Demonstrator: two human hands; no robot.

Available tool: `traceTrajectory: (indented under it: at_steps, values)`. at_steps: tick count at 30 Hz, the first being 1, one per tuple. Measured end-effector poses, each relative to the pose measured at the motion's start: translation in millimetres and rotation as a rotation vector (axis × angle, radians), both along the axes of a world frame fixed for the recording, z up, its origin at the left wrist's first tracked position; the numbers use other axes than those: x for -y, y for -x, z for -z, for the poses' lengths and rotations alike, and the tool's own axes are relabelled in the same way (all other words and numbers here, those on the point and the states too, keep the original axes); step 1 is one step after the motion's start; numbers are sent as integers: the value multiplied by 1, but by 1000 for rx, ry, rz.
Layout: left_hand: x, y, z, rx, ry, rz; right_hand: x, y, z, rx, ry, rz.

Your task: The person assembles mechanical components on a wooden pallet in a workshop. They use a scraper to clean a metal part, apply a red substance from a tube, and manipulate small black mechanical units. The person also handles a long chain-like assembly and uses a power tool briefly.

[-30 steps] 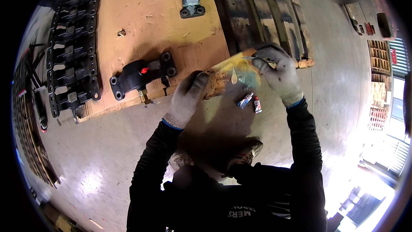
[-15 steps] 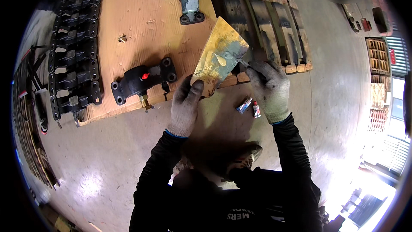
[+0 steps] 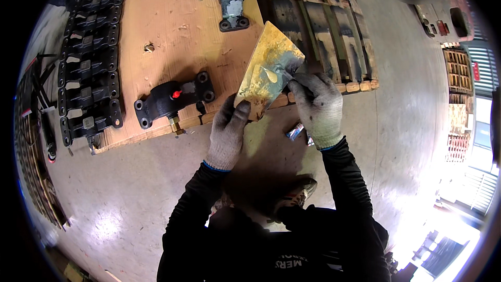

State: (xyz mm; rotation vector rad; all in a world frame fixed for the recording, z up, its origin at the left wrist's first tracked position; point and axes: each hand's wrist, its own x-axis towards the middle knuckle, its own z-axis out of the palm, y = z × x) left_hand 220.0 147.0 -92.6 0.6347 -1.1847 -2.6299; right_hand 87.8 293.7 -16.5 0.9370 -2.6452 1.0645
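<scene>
My left hand, in a grey knit glove, grips the lower corner of a yellowish flat board, thumb on top. Grey paste is smeared over its right part, with a pale yellow blob beside it. My right hand, gloved too, is closed at the board's right edge on a thin dark tool whose tip meets the paste; its kind is mostly hidden. Left of the board lies a black metal casting with a red plug and brass fitting. A similar casting farther off bears a grey patch.
Both castings rest on a cardboard sheet over a pallet. A black track chain runs along its left side. Slatted pallet wood shows at right. Two small tubes lie on the floor, one mostly covered by my right hand.
My right hand has moved left, bringing the tool farther onto the board. The board and my left hand have shifted slightly right. My right hand now covers most of one tube.
</scene>
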Motion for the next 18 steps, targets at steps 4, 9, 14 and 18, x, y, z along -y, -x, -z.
traceTrajectory:
  at_steps: [4,9,14,18]
  values:
    - [0,0,0,10,-18,-13,2,-2,-3,7,-68,-21]
    - [0,1,5,14,-26,-24,-6,1,-4,-33,-86,-35]
    - [0,0,11,15,26,-3,-1,0,-6,-96,-98,-93]
    - [0,0,10,18,44,-3,-8,1,-2,-115,-141,-58]
